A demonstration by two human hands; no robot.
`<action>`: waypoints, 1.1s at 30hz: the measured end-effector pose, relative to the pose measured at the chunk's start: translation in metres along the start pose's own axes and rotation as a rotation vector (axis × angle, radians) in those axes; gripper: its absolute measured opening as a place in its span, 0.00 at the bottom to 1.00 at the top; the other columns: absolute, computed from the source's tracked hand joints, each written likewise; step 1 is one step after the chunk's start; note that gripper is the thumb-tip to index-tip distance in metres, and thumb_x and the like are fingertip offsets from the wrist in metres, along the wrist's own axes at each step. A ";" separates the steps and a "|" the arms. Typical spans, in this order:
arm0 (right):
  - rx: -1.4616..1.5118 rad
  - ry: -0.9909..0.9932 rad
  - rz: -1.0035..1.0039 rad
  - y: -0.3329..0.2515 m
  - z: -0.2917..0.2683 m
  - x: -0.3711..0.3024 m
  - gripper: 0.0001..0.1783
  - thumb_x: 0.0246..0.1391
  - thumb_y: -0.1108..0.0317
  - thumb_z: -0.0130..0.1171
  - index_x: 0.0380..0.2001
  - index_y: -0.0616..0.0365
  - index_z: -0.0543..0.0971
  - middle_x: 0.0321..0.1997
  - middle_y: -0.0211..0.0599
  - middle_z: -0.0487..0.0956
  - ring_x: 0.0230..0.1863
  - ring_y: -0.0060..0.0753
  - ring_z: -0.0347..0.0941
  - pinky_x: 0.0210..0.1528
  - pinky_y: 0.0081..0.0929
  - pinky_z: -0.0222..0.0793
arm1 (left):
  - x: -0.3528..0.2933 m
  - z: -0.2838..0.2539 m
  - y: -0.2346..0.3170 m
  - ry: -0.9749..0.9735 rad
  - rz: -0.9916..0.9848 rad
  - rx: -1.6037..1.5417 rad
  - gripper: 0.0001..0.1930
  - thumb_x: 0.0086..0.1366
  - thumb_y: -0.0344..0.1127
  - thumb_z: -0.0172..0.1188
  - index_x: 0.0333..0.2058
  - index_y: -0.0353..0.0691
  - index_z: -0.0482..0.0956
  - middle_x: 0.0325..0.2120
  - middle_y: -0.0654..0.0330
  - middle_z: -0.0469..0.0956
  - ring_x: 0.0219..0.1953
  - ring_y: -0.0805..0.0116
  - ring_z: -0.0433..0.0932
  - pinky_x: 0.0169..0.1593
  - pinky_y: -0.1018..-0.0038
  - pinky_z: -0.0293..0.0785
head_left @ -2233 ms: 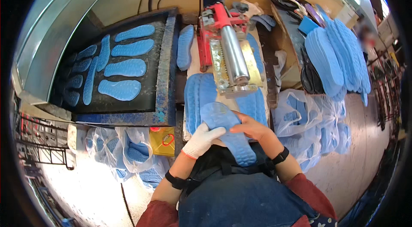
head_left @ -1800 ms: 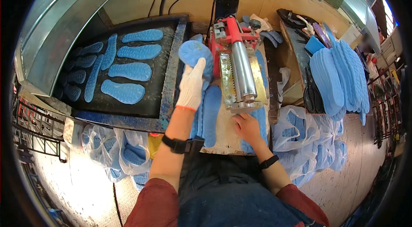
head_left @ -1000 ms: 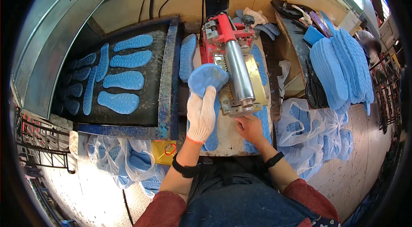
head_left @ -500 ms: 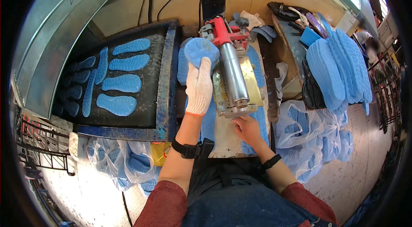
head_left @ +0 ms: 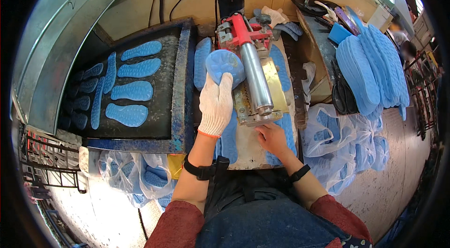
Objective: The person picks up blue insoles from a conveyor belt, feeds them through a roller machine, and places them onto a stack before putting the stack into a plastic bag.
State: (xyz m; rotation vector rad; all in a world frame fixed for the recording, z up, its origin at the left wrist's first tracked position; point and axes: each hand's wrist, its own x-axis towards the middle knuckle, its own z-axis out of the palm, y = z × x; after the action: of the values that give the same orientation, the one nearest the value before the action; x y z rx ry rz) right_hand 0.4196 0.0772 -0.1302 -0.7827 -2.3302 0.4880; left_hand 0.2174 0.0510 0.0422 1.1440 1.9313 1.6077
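Observation:
My left hand [head_left: 216, 100], in a white knit glove with an orange cuff, holds a rounded, moulded blue piece [head_left: 224, 64], thumb lying over it. The piece is left of the bench machine's silver cylinder [head_left: 256, 81]; whether they touch is unclear. A red clamp arm [head_left: 241, 30] and a black motor-like drum [head_left: 230, 0] sit behind the cylinder. My bare right hand [head_left: 273, 139] is closed at the front edge of the machine's metal end plate [head_left: 258, 119]. Its fingertips are partly hidden under that plate. Blue insoles [head_left: 228, 141] lie beside the machine.
On the left, a blue-framed black tray [head_left: 176, 84] bears several blue insoles [head_left: 132, 91]. A tall stack of blue insoles [head_left: 357, 77] stands on the right side table, by a black sandal [head_left: 342, 95]. Plastic bags [head_left: 328, 131] of blue footwear parts are below. Sheet metal [head_left: 61, 37] rises at far left.
My left hand has brought the blue piece a little toward me and to the right, closer to the cylinder. The right hand stays at the plate's front edge. The view has shifted slightly.

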 end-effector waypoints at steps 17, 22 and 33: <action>-0.005 -0.016 -0.004 0.006 0.004 -0.005 0.10 0.39 0.73 0.60 0.30 0.54 0.80 0.32 0.36 0.76 0.35 0.43 0.74 0.36 0.38 0.72 | -0.016 -0.032 -0.046 -0.056 -0.268 -1.346 0.23 0.72 0.47 0.44 0.58 0.36 0.64 0.56 0.53 0.68 0.58 0.54 0.67 0.63 0.56 0.60; -0.010 -0.019 -0.011 0.005 0.005 -0.003 0.10 0.39 0.74 0.59 0.30 0.54 0.80 0.31 0.36 0.77 0.35 0.43 0.74 0.35 0.38 0.72 | -0.020 -0.024 -0.026 -0.001 -0.126 -1.493 0.25 0.73 0.50 0.41 0.58 0.39 0.64 0.57 0.54 0.67 0.59 0.55 0.66 0.63 0.57 0.59; -0.018 -0.019 0.010 0.003 0.003 -0.001 0.10 0.40 0.74 0.59 0.30 0.54 0.81 0.30 0.35 0.76 0.34 0.43 0.74 0.34 0.38 0.72 | -0.046 0.004 -0.015 0.040 -0.148 -1.006 0.21 0.71 0.34 0.48 0.60 0.38 0.60 0.56 0.57 0.67 0.56 0.63 0.68 0.62 0.65 0.61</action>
State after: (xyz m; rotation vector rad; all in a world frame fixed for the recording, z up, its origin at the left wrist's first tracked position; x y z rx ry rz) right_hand 0.4189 0.0781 -0.1344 -0.8016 -2.3527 0.4808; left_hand 0.2426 0.0181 0.0171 0.5201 0.9075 2.0975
